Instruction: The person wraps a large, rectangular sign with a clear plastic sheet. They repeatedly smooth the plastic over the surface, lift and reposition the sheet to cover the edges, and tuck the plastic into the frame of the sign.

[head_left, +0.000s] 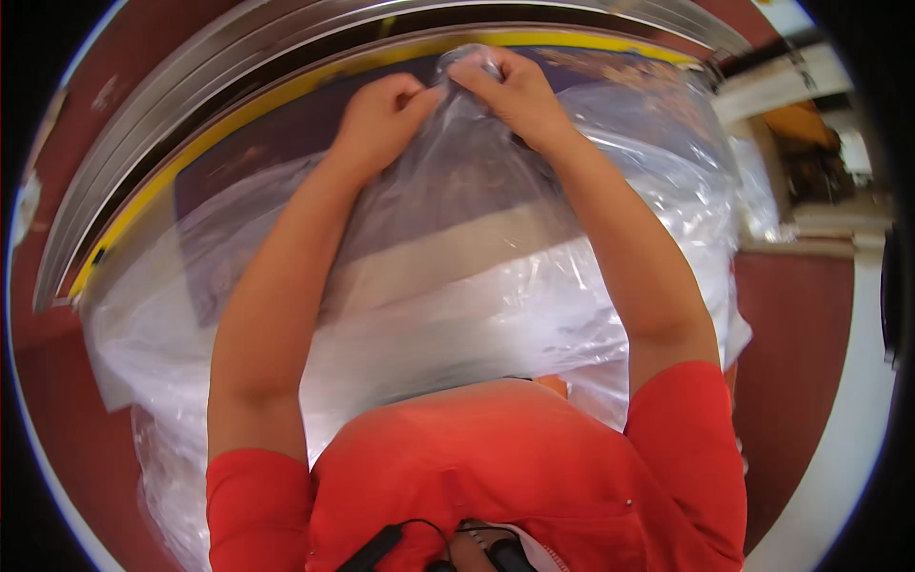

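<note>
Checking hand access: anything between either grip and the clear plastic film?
Nothing visible. The right grip pinches the bunched upper end of the clear plastic film; the left grip is at that bunch's left side, nothing between, though whether it pinches too is unclear.

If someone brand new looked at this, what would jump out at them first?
Probably the bright red shirt filling the bottom centre, then the shiny clear plastic sheeting spread across the middle. At top centre, that plastic rises into a bunch, pinched by the fingers of the right hand, with the left hand closed at its left side. Behind them, a yellow strip curves across the top.
</note>
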